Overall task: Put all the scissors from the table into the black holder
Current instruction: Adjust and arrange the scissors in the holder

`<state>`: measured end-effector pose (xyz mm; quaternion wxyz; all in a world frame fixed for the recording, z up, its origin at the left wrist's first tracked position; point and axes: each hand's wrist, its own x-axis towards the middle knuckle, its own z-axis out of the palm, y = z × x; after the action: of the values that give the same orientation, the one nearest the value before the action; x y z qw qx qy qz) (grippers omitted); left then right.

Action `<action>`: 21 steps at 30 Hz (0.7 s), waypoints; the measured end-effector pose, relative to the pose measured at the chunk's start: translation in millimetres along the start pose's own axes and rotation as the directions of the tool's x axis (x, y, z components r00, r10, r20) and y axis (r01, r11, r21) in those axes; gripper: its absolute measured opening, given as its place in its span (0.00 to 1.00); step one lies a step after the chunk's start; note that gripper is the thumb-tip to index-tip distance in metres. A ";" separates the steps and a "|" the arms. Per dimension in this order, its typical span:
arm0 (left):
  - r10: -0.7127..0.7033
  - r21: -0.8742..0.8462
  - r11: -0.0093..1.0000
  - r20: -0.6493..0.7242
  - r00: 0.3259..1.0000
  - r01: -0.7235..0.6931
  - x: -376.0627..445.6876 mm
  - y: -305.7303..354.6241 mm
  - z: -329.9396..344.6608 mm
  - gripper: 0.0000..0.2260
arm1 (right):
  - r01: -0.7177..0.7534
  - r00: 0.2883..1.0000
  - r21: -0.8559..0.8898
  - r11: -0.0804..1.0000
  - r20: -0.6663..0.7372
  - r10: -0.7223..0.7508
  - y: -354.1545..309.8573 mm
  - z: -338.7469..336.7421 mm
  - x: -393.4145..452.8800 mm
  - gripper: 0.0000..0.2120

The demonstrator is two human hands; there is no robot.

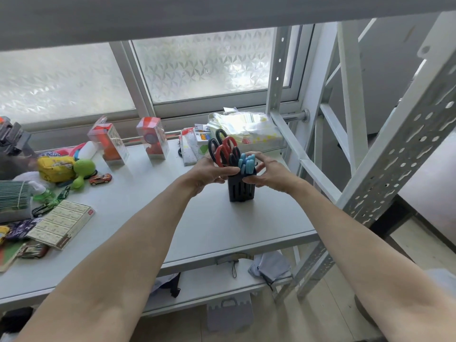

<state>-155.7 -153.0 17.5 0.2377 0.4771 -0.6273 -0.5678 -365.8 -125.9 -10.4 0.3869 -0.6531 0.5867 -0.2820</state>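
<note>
The black holder (240, 191) stands upright on the white table (222, 225), right of the middle. Several scissors stick out of its top, handles up: red-and-black ones (223, 150) on the left, blue-handled ones (246, 162) on the right. My left hand (209, 172) wraps the holder's left upper side, thumb across the front below the red handles. On the opposite side my right hand (267, 171) grips the holder, its fingers curled over the blue handles. No loose scissors show on the table.
Toys, a yellow pouch (55, 169), a toy car (100, 179) and a flat box (61, 224) crowd the table's left. Two clear boxes (153, 138) and plastic bags (246, 129) stand behind the holder. A perforated metal rack post (394, 156) rises at the right.
</note>
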 end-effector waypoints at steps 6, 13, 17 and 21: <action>-0.016 0.072 0.997 0.096 0.995 0.010 -2.1 4.6 -7.3 0.20 | 0.019 0.993 -0.033 0.999 -0.118 -0.022 3.4 11.7 -2.7 0.30; 0.005 0.212 0.977 0.153 0.988 -0.038 -5.5 16.2 -6.9 0.18 | 0.032 0.975 -0.175 0.984 -0.211 -0.069 -1.2 19.4 -5.8 0.33; 0.012 0.247 0.968 0.146 0.989 -0.048 -7.6 15.2 -10.6 0.26 | 0.081 0.972 -0.179 0.981 -0.206 -0.118 -8.9 20.9 -7.3 0.33; 0.082 0.234 0.968 0.066 0.994 -0.096 -10.5 11.8 -10.0 0.30 | 0.087 0.973 -0.195 0.977 -0.195 -0.126 -13.0 24.2 -7.1 0.33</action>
<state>-146.7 -149.9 33.5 0.1869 0.4573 -0.7176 -0.4909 -339.8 -114.5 -12.1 0.2459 -0.6840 0.6113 -0.3131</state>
